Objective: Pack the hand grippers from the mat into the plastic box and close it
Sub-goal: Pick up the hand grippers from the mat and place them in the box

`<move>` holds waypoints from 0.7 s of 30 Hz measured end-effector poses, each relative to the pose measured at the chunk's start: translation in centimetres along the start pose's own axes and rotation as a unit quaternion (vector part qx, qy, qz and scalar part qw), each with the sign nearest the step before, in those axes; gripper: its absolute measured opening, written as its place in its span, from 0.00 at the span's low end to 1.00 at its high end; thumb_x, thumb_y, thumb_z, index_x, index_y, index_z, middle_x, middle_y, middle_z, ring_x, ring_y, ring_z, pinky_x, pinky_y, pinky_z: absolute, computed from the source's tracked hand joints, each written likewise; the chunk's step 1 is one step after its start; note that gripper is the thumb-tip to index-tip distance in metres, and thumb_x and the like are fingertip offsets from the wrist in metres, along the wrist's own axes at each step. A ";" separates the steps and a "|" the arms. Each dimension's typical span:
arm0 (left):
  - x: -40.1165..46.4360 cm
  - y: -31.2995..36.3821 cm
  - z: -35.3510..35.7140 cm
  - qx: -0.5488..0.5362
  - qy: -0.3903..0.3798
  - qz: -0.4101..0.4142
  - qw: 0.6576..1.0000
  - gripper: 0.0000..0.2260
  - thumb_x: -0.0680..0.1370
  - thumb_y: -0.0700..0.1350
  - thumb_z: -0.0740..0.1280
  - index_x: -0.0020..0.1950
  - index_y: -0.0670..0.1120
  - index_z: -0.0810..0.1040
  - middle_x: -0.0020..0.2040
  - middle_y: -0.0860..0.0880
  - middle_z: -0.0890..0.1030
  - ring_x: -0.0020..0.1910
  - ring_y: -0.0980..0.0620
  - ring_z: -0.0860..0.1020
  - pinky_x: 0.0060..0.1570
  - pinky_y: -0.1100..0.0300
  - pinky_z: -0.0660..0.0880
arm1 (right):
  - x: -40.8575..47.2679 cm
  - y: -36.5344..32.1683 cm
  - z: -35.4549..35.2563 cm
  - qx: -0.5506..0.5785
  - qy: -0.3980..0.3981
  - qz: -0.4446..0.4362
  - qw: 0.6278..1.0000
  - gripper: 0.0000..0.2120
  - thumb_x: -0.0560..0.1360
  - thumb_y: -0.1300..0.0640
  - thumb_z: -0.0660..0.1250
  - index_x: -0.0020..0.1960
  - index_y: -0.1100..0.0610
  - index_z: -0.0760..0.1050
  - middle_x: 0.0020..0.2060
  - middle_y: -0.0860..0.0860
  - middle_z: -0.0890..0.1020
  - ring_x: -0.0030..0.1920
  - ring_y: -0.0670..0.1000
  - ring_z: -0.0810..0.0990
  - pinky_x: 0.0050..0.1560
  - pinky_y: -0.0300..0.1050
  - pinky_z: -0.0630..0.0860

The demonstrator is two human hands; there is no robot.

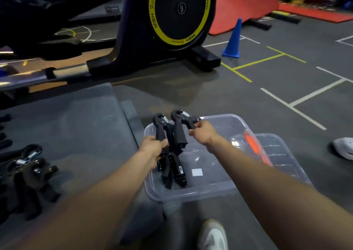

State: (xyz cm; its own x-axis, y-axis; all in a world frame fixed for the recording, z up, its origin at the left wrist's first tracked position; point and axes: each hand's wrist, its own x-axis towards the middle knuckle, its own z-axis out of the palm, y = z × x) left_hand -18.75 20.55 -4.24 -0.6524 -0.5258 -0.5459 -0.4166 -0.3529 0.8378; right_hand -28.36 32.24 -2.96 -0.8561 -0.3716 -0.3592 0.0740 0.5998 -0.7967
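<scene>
Left hand (152, 148) and right hand (202, 133) each curl their grip round one black gripper (160, 127), (181, 127) above the clear box (219, 190), which already contains grippers (175, 171); more grippers (24, 171) lie on the mat (76, 127).

2 hand grippers in my hands: one in my left hand (152, 150), the left-held gripper (160, 127), and one in my right hand (201, 133), the right-held gripper (180, 127). In the plastic box (191, 192): at least 2 more black grippers (176, 168), overlapping, exact no. unclear. On the mat (76, 125): a pile of grippers (24, 175) at left, approx 4+, too tangled and blurred to count. 1 clear lid (282, 154) w/ 1 orange clip (254, 144) showing. 1 blue cone (233, 39). 1 exercise machine (172, 14) w/ 1 yellow-ringed wheel. 2 white shoes: one at bottom (214, 236), one at right edge (343, 147).
</scene>
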 end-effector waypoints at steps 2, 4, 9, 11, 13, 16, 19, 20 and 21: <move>-0.3 0.2 0.4 -0.032 -0.015 -0.001 0.999 0.06 0.79 0.35 0.62 0.43 0.43 0.72 0.36 0.45 0.76 0.32 0.51 0.75 0.28 0.60 0.75 | -0.3 -0.3 1.0 0.016 -0.020 -0.008 1.000 0.17 0.78 0.66 0.59 0.32 0.55 0.63 0.28 0.50 0.67 0.29 0.47 0.64 0.24 0.33 0.63; -0.4 0.6 0.3 -0.081 -0.025 -0.008 0.996 0.05 0.79 0.36 0.61 0.43 0.43 0.71 0.36 0.45 0.76 0.29 0.52 0.75 0.21 0.64 0.75 | -0.2 -0.5 1.9 0.014 -0.023 -0.020 0.999 0.17 0.79 0.63 0.57 0.33 0.55 0.64 0.29 0.50 0.68 0.28 0.47 0.64 0.25 0.34 0.63; -0.4 1.2 -0.5 -0.129 -0.030 -0.026 0.991 0.08 0.80 0.37 0.58 0.43 0.47 0.67 0.39 0.46 0.75 0.33 0.52 0.75 0.30 0.59 0.73 | 0.5 -1.1 4.4 -0.104 -0.008 -0.041 0.994 0.11 0.77 0.57 0.61 0.54 0.62 0.77 0.48 0.58 0.82 0.51 0.58 0.80 0.56 0.49 0.76; -0.4 1.2 -0.7 -0.136 -0.031 -0.031 0.990 0.09 0.80 0.37 0.58 0.42 0.48 0.66 0.40 0.45 0.76 0.36 0.51 0.74 0.34 0.57 0.72 | 0.2 -1.5 4.8 -0.143 -0.008 -0.043 0.989 0.11 0.76 0.59 0.63 0.53 0.64 0.79 0.49 0.61 0.83 0.53 0.61 0.80 0.59 0.53 0.76; -0.5 1.2 -0.7 -0.134 -0.027 -0.029 0.990 0.10 0.80 0.36 0.58 0.41 0.48 0.66 0.38 0.45 0.75 0.34 0.50 0.73 0.34 0.57 0.71 | -0.1 -1.9 4.7 -0.131 -0.032 -0.046 0.990 0.07 0.76 0.62 0.62 0.46 0.63 0.78 0.42 0.60 0.80 0.45 0.58 0.79 0.52 0.51 0.78; -0.4 1.2 -0.9 -0.119 -0.013 -0.003 0.993 0.10 0.80 0.36 0.59 0.42 0.48 0.66 0.37 0.46 0.74 0.33 0.51 0.72 0.32 0.57 0.70 | -0.2 -2.5 4.7 -0.032 -0.060 -0.036 0.997 0.11 0.77 0.64 0.58 0.47 0.66 0.79 0.37 0.56 0.77 0.39 0.54 0.74 0.45 0.46 0.72; -0.2 1.4 -1.0 -0.122 0.002 0.019 0.992 0.07 0.79 0.35 0.60 0.45 0.47 0.67 0.38 0.46 0.74 0.33 0.51 0.73 0.31 0.57 0.71 | -0.8 -3.4 4.7 0.128 -0.105 0.019 0.986 0.12 0.78 0.60 0.55 0.43 0.60 0.76 0.31 0.51 0.75 0.32 0.48 0.72 0.37 0.38 0.71; -0.2 1.4 -1.1 -0.125 0.005 0.021 0.992 0.07 0.79 0.35 0.60 0.46 0.47 0.68 0.38 0.46 0.75 0.33 0.51 0.73 0.31 0.57 0.71 | -1.0 -3.6 4.7 0.166 -0.127 0.035 0.977 0.14 0.79 0.56 0.54 0.42 0.58 0.75 0.32 0.51 0.76 0.32 0.47 0.73 0.35 0.37 0.70; -0.1 1.4 -1.2 -0.122 0.007 0.024 0.992 0.06 0.79 0.36 0.60 0.48 0.46 0.68 0.38 0.46 0.75 0.32 0.51 0.73 0.30 0.58 0.72 | -1.2 -3.8 4.6 0.184 -0.145 0.044 0.971 0.17 0.80 0.50 0.52 0.45 0.57 0.76 0.35 0.51 0.78 0.35 0.47 0.75 0.36 0.37 0.71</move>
State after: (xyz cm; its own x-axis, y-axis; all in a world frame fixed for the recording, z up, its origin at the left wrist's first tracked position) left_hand -18.50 19.21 -3.05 -0.6584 -0.5570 -0.5063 -0.2177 -0.5030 0.8364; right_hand -25.27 27.09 -1.75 -0.6619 -0.5461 -0.5135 0.3636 0.3650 -0.8570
